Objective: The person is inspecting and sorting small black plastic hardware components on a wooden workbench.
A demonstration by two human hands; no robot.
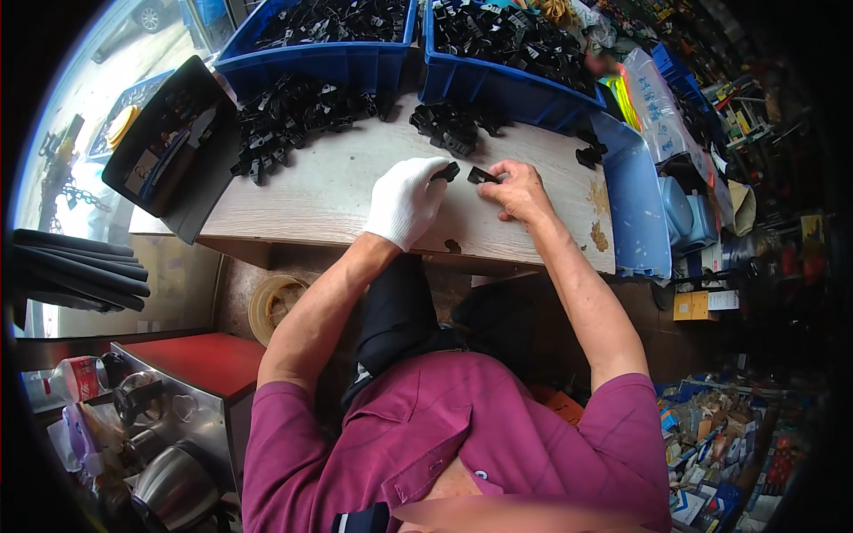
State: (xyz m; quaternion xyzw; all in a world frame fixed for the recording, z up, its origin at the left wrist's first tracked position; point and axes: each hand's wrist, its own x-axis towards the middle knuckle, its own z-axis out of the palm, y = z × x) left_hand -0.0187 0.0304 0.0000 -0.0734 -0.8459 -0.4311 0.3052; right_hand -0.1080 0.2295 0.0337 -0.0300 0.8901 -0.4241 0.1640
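Observation:
My left hand [409, 197], in a white knit glove, pinches a small black plastic part [447, 172] between thumb and fingers. Bare, my right hand [520, 191] holds a second black plastic clip [482, 176] at its fingertips. The two pieces are close together above the pale wooden table [338, 200], with a narrow gap between them. Just beyond my hands lies a small heap of similar black parts [451, 127]. A larger heap [298, 115] spreads on the table to the left.
Two blue bins [506, 87] full of black parts stand along the far edge. A tablet in a dark case [169, 147] leans at the left. An upright blue crate [638, 204] borders the table's right end. Below left are a red-topped cabinet [195, 360] and a metal kettle [178, 484].

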